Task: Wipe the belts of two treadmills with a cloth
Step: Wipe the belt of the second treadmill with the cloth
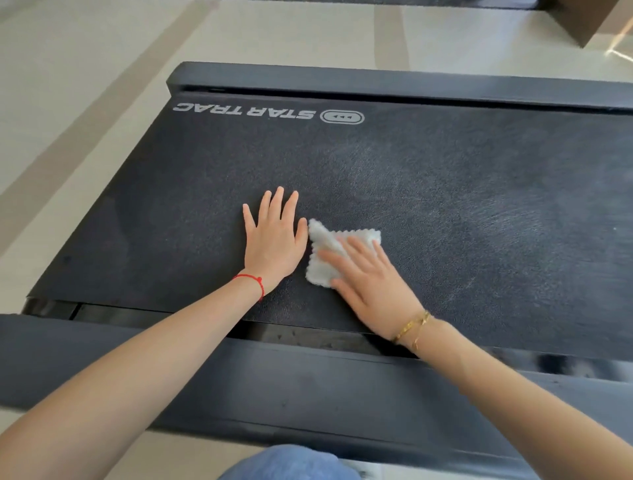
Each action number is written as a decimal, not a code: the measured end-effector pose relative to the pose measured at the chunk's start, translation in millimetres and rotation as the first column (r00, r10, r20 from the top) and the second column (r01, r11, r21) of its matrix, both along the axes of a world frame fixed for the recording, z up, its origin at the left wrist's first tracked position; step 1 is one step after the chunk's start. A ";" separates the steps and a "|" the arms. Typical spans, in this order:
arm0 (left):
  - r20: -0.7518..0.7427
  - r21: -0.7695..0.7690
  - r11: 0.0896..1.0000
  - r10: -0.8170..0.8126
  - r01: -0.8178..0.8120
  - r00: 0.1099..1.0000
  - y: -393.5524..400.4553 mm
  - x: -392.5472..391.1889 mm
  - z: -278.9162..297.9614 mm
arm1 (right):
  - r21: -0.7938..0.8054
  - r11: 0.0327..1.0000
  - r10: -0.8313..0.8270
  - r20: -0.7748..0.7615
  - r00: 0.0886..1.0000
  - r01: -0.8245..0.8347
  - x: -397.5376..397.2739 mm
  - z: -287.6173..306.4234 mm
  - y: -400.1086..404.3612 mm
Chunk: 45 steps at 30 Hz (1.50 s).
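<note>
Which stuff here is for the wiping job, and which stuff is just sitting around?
For the job:
- white cloth
- treadmill belt
- right hand, pressing flat on the cloth
- left hand, flat on the belt beside the cloth

Just there:
- near side rail of the treadmill
- brown box on the floor, far right
- striped floor

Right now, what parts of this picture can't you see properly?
1. Head view: much of the white cloth is covered by the right hand.
2. The belt runs off the right edge, so its far end is cut off.
3. Only an edge of the second treadmill shows at the top.
4. The belt under the left hand is hidden.
</note>
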<state>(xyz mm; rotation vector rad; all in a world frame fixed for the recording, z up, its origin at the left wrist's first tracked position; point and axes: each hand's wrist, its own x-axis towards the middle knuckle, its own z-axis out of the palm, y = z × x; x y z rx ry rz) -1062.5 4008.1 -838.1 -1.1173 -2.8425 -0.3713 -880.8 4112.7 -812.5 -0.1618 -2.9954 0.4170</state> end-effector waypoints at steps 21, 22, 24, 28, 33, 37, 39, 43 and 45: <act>0.073 -0.089 0.982 0.174 -0.168 0.982 -103.9 -50.4 10.5 | 0.007 0.981 -0.193 0.078 0.978 0.193 -149.1 -3.2 74.0; 0.075 -0.091 0.977 0.201 -0.194 0.977 -112.0 -56.0 11.4 | 0.005 0.981 -0.194 0.074 0.978 0.194 -161.5 -3.4 71.8; 0.083 -0.094 0.966 0.250 -0.242 0.965 -125.4 -66.3 12.8 | 0.002 0.982 -0.187 0.071 0.980 0.188 -186.6 -3.9 67.2; 0.086 -0.113 0.950 0.302 -0.292 0.949 -142.2 -79.5 11.9 | 0.003 0.991 -0.131 0.083 0.988 0.131 -235.3 -4.3 57.9; 0.079 -0.097 0.940 0.336 -0.328 0.939 -151.2 -87.9 9.1 | 0.002 0.997 -0.077 0.099 0.992 0.077 -291.0 -3.3 36.9; 0.034 -0.095 0.923 0.377 -0.373 0.926 -148.0 -87.2 1.8 | 0.050 0.991 0.127 0.023 0.992 -0.128 -324.7 -1.8 -13.8; 0.009 -0.101 0.920 0.381 -0.378 0.924 -148.0 -86.9 -1.0 | 0.036 0.973 0.226 0.026 0.974 -0.227 -339.4 -2.9 -30.8; -0.008 -0.096 0.920 0.381 -0.380 0.925 -148.5 -87.9 -3.2 | -0.026 0.975 0.222 0.077 0.972 -0.221 -374.1 0.8 -15.1; -0.012 -0.089 0.918 0.387 -0.386 0.922 -148.3 -88.0 -4.3 | -0.006 0.994 0.112 0.101 0.989 -0.112 -394.3 3.1 -4.6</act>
